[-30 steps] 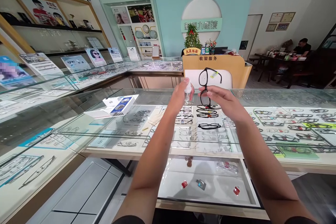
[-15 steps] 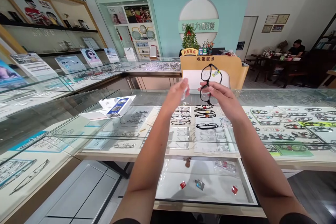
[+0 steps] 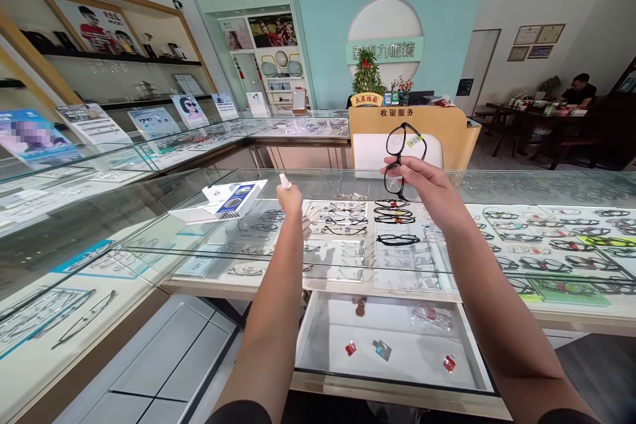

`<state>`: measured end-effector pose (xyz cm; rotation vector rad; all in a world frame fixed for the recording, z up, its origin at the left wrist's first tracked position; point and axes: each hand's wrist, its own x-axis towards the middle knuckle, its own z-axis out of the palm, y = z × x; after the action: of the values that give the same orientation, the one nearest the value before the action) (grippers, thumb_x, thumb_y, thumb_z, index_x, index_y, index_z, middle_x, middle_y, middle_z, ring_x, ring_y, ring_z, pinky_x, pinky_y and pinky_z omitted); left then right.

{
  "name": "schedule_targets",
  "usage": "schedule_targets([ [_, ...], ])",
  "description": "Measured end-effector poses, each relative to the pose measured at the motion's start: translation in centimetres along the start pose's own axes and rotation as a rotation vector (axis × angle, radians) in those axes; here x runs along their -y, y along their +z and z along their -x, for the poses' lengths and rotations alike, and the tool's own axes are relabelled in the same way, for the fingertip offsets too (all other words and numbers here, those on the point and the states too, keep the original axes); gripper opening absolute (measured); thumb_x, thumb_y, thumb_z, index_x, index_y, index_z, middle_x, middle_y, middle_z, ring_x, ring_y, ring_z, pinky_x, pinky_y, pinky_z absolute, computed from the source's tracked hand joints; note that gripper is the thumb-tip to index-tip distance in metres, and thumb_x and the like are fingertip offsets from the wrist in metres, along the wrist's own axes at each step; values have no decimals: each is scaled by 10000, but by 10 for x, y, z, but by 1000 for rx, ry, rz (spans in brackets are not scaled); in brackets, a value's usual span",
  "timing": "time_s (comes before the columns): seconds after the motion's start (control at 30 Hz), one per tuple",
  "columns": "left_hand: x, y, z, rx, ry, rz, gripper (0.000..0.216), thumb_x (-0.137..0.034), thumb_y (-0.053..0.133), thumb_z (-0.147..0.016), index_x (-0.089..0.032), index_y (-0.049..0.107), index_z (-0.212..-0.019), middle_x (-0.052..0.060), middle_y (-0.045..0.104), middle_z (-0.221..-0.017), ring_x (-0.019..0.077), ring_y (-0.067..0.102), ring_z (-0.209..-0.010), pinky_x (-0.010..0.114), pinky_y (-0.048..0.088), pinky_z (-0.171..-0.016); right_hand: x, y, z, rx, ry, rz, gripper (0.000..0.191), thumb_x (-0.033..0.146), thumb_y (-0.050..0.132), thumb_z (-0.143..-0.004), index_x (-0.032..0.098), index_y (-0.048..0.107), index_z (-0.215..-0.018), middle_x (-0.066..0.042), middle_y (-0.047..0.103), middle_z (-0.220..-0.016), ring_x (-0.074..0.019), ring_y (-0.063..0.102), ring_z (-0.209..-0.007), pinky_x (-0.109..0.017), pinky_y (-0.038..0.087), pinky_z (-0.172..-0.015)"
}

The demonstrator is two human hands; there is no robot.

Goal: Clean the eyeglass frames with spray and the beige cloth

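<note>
below the held glasses [image 3: 396, 142], an open drawer [image 3: 417, 363] juts out.

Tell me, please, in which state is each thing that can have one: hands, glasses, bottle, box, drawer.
Left hand: closed around bottle
Right hand: gripping glasses
Glasses: turned on end, upper arm unfolded
Bottle: held, white tip up; whether capped, unclear
Box: flaps open
Drawer: pulled open, small items inside
</note>
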<state>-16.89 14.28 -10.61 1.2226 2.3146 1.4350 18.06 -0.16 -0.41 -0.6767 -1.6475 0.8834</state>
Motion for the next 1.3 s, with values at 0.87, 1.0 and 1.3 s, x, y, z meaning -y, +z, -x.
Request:
schedule_targets([
  [0.87, 5, -5, 2, -251, -163, -13, 701, -277, 719, -925, -178, 372, -1526, 269, 440, -1609, 402, 459, -1515, 569, 399, -1215, 0, -1, 0, 9, 3, -11, 291, 504, 651, -1038, 339, 797, -1227, -27, 804, -1231, -247, 707, -1225, -489, 474, -1211],
  [1.0, -8, -15, 5, -348, -12, 2, 609, -228, 655, -922, -235, 385, -1468, 223, 425, -1593, 382, 403, -1541, 553, 363, -1229, -1, -3, 1, 2, -15, 6, 308, 513, 643, -1038, 341, 793, -1244, -29, 792, -1261, -250, 706, -1207, -496, 489, -1198],
  [1.3, -12, -20, 11, -348, 30, 20, 419, -194, 625, -897, -212, 548, -1309, 200, 500, -1528, 382, 461, -1470, 558, 374, -1208, 1, -4, 2, -5, -19, -22, 278, 501, 660, -1033, 348, 803, -1216, -18, 783, -1286, -251, 711, -1200, -507, 478, -1217],
])
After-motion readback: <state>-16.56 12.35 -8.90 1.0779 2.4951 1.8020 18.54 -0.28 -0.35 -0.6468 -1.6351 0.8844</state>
